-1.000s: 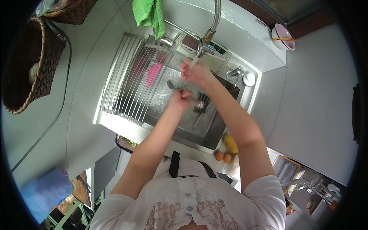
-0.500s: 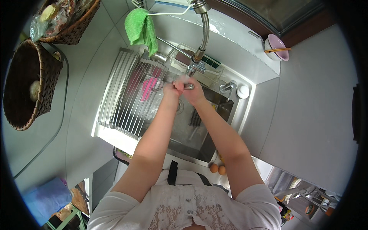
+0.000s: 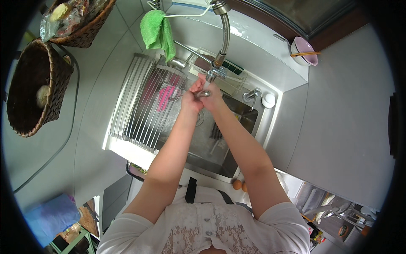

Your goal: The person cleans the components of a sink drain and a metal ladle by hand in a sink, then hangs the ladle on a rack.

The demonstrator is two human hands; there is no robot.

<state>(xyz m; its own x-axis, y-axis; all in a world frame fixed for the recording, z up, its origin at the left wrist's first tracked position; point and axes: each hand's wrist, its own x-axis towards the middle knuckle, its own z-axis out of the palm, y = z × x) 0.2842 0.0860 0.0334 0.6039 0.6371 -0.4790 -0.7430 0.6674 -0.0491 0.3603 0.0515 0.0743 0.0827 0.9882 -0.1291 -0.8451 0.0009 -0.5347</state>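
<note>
Both of my hands meet under the spout of the steel faucet (image 3: 218, 63), above the steel sink (image 3: 220, 158). My left hand (image 3: 191, 100) and my right hand (image 3: 215, 98) are pressed together around a small metal utensil (image 3: 203, 94), of which only a shiny bit shows between the fingers. A thin stream of water falls from the spout onto them. More cutlery (image 3: 215, 133) lies on the sink's bottom below my forearms.
A roll-up wire drying rack (image 3: 139, 106) covers the sink's left part, with a pink item (image 3: 167, 95) beneath it. A green cloth (image 3: 158, 29) hangs behind. Two wicker baskets (image 3: 34, 89) (image 3: 82, 27) stand left. A pink bowl with chopsticks (image 3: 305, 51) sits back right.
My hands rose from low over the sink's cutlery, came together and now sit right under the spout. The view has tilted slightly, so everything sits lower in frame.
</note>
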